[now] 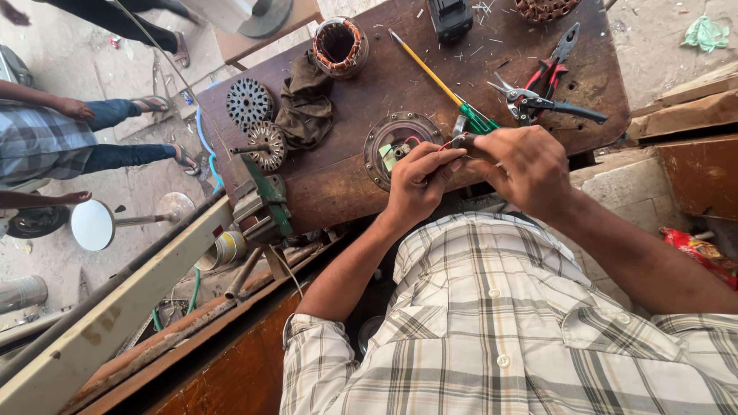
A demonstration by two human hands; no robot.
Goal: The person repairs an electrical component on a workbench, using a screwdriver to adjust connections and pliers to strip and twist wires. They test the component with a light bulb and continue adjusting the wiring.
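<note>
Wooden worktop [338,177] lying scarred, dark brown. Round metal motor end plate [400,146] sitting at 12 o'clock of left hand [415,184]; likely heavy, rigid, best gripped by rim. Right hand [523,165] closing around green-handled tool [475,123], fingers wrapped tight. Left fingers pinching thin red wire [446,144] between hands, at worktop's near edge; wire seeming light, pliable, easily kinked; holding near tip. Tin snips [530,100] resting at 1 o'clock.
</note>
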